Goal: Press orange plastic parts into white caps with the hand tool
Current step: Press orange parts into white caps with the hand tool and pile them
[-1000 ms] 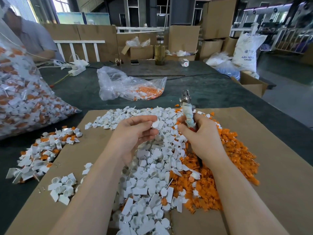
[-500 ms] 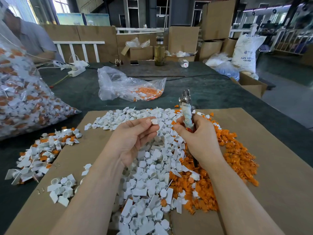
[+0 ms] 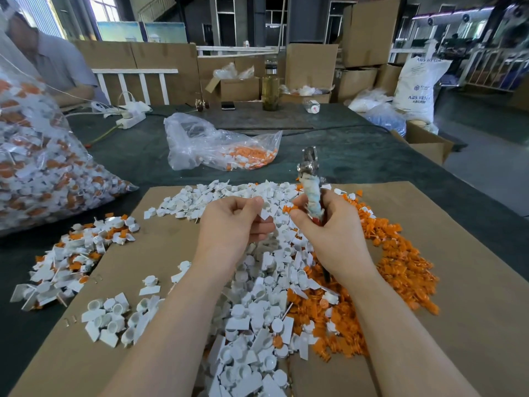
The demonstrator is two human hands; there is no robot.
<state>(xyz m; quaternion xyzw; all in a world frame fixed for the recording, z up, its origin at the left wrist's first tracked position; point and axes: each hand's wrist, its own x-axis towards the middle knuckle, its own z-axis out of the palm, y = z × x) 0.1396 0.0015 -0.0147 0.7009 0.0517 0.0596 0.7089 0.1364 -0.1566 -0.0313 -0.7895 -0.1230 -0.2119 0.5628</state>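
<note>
Left hand (image 3: 234, 224) pinches a white cap (image 3: 264, 214) — right hand's (image 3: 332, 236) grip wraps the hand tool (image 3: 312, 193).

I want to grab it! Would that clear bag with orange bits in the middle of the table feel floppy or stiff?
Probably floppy: the clear bag lies crumpled and sagging on the green table. Likely light, since it looks mostly empty. The orange bits sit near one end and might slide or spill.
</note>
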